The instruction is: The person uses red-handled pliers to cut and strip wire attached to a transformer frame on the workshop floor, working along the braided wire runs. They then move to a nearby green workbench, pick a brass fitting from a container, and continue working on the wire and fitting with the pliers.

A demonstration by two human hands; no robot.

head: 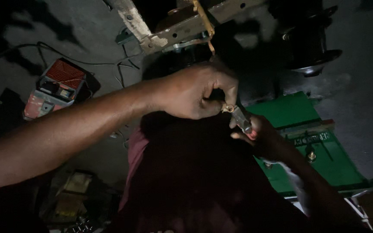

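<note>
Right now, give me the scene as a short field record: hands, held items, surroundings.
left hand: left hand, fingers pinched on a small pale metal piece at the tip of the tool
right hand: right hand gripping a slim grey metal tool
hands: close together, meeting at the tool tip
above: rusty pale metal frame with a yellow rod
right: green flat metal part with a bolt
left: red boxy machine on the grey floor, cables beside it
light: dim; fine detail unclear
</note>
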